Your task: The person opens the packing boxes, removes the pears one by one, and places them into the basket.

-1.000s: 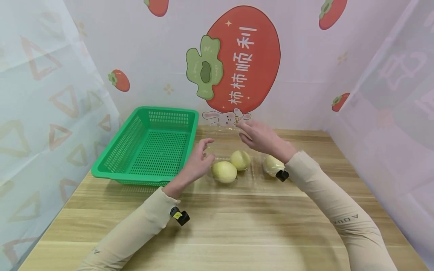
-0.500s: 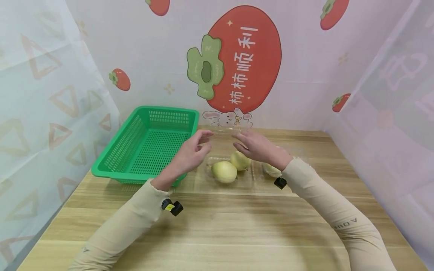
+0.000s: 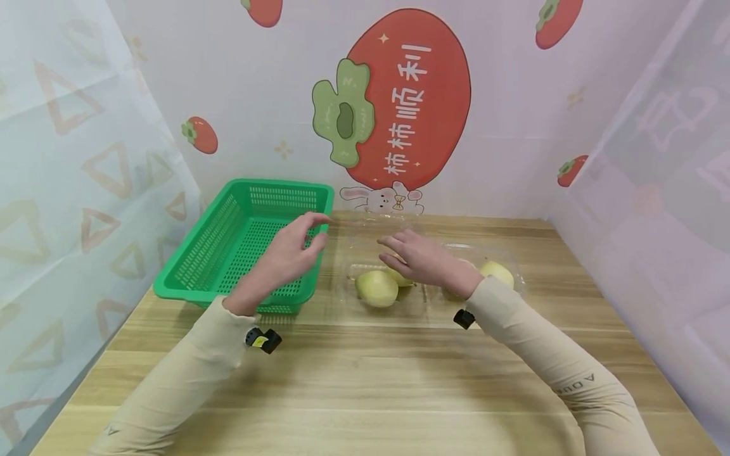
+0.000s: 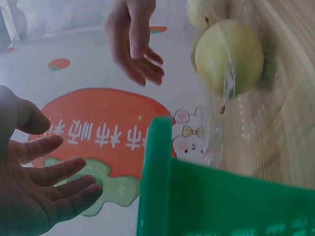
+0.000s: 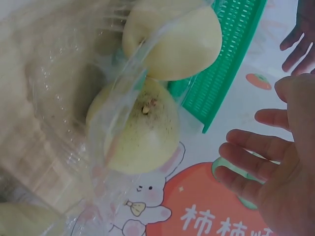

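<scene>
My left hand (image 3: 279,254) hovers above the right rim of the green basket (image 3: 196,295), fingers loosely bent and holding nothing. My right hand (image 3: 424,258) is over a clear plastic clamshell box (image 3: 410,306), fingers relaxed, with nothing in them. Inside that box lie two pale yellow pears: the front pear (image 3: 376,289) shows fully, while the hand partly covers the rear pear (image 3: 402,279). In the right wrist view the fingers (image 5: 248,162) are spread beside both pears. Another clear box (image 3: 518,278) on the right holds a pear (image 3: 497,272); my right wrist hides part of it.
The green basket has perforated sides and floor and stands at the back left of the wooden table (image 3: 365,380). Behind the boxes rises a printed backdrop (image 3: 490,158) with persimmon pictures. Fabric walls close off both sides.
My left hand has moved left, from beside the pears to over the basket rim. My right hand has come down and slightly left, uncovering the pear in the right box.
</scene>
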Available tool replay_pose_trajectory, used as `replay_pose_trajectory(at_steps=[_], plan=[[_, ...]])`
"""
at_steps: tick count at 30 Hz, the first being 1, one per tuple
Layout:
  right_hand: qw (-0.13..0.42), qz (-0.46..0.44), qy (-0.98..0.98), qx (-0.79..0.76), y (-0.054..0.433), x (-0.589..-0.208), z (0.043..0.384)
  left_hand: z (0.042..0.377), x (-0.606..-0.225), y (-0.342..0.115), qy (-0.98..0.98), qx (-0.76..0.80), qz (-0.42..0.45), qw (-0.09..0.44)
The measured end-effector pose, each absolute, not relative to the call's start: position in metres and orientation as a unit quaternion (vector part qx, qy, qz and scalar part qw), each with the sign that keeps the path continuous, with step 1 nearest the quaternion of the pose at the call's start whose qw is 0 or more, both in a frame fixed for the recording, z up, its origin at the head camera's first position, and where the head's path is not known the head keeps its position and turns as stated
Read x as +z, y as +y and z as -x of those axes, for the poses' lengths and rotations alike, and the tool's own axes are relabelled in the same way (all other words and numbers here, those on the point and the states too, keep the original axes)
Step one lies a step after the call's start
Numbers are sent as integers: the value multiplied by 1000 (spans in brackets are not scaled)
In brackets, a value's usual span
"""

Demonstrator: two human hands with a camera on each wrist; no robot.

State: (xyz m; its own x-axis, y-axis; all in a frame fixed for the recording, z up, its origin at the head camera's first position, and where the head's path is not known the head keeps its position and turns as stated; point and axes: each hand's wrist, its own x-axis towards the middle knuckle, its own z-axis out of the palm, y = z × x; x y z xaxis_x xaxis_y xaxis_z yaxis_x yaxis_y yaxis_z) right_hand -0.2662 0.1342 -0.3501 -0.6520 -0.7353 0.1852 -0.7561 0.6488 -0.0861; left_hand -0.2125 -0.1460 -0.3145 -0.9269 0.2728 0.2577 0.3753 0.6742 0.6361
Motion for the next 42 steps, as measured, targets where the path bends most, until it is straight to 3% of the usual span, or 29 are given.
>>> replay_pose_trajectory(at_steps=[15, 42], plan=[[58, -420, -900, 104, 116, -366, 251, 226, -315, -187, -927, -312, 162, 130], [29, -437, -894, 94, 104, -394, 253, 250, -327, -271, -946, -239, 138, 171]])
